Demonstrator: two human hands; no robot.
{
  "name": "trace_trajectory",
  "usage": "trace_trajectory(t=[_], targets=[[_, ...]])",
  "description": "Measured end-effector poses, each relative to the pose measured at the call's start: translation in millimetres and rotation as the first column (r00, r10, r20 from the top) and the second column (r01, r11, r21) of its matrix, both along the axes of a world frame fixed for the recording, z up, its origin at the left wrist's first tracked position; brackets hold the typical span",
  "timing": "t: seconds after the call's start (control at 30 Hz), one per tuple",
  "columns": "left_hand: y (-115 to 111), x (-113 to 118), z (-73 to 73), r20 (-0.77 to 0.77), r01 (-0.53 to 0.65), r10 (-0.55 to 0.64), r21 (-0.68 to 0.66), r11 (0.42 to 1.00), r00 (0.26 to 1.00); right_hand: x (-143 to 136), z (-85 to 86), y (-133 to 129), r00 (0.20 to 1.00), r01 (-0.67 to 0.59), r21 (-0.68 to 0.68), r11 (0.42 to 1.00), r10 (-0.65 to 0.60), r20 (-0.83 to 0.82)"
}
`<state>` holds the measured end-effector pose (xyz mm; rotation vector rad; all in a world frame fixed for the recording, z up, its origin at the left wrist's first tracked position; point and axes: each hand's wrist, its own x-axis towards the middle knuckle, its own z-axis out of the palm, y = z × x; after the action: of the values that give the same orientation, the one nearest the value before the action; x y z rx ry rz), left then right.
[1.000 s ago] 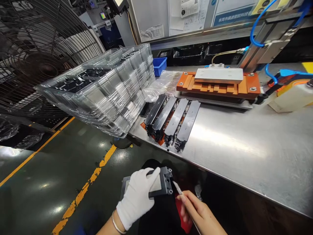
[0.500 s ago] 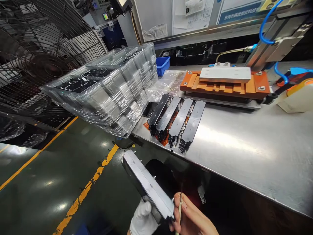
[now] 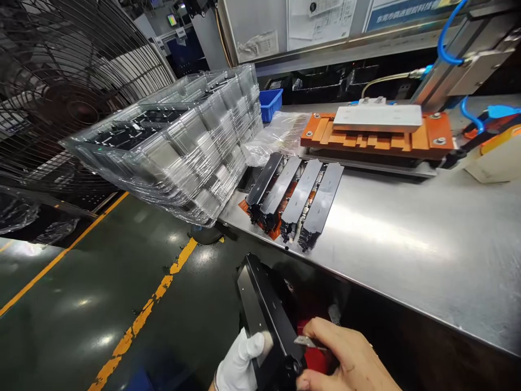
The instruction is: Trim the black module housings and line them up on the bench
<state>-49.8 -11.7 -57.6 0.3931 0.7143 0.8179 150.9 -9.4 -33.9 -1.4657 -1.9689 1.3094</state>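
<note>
A long black part hangs over the floor in front of the bench, tilted, with its far end up and to the left. White-gloved, my left hand grips its near end from the left, thumb on the side face. My bare right hand is at the near right end and pinches a small metal blade-like tool against the part's edge; its handle is hidden. Several similar black parts lie side by side at the bench's left corner, on an orange base.
Stacked clear plastic trays stand at the left, beside a large fan. An orange fixture with a metal plate sits on the steel bench. A blue bin is behind.
The held part has rolled and swung to the right, now showing dark faces. My right hand has turned, bringing the metal tool from upright to nearly level at the part's edge.
</note>
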Motion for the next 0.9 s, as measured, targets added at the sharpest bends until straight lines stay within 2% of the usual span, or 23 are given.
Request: trace_trajectory(t=[0.13, 0.23, 0.37, 0.47, 0.57, 0.63, 0.7, 0.77, 0.9], targets=[[-1, -2, -9.0, 0.035, 0.059, -0.06, 0.03, 0.998, 0.998, 0, 0.0, 3, 1.0, -0.019, 0.055, 0.998, 0.02, -0.02], [-3, -3, -14.1, 0.058, 0.054, -0.056, 0.029, 0.998, 0.997, 1, -4.2, 2, 0.999, -0.013, 0.075, 0.997, 0.016, -0.042], [-3, -2, -10.9, 0.017, 0.03, -0.03, 0.024, 0.999, 0.999, 2, -9.1, -2, 0.996, -0.02, 0.064, 0.998, 0.025, -0.084], [-3, 1, -6.8, -0.007, 0.034, -0.034, 0.006, 0.999, 0.999, 0, -7.7, -4, 0.994, 0.012, 0.029, 1.0, -0.009, -0.111], [-4, 1, -7.3, -0.014, -0.013, 0.012, -0.041, 0.999, 1.0, -1, -5.2, -4, 0.989, 0.023, 0.012, 1.0, -0.021, -0.144], [-5, 1, -8.7, -0.027, -0.047, 0.045, -0.064, 0.997, 0.999, 0, -4.9, -3, 0.989, 0.025, 0.06, 0.998, -0.016, -0.146], [-6, 1, -9.6, -0.014, -0.076, 0.076, -0.067, 0.995, 0.997, 1, -4.9, -4, 0.988, 0.034, 0.163, 0.986, -0.008, -0.155], [-5, 0, -10.2, 0.019, -0.111, 0.114, -0.091, 0.99, 0.993, 3, -5.0, -5, 0.979, 0.079, 0.2, 0.977, -0.039, -0.2], [-6, -3, -14.6, 0.084, -0.141, 0.16, -0.19, 0.972, 0.984, 4, -8.9, -8, 0.912, 0.215, 0.012, 0.976, -0.196, -0.36]])
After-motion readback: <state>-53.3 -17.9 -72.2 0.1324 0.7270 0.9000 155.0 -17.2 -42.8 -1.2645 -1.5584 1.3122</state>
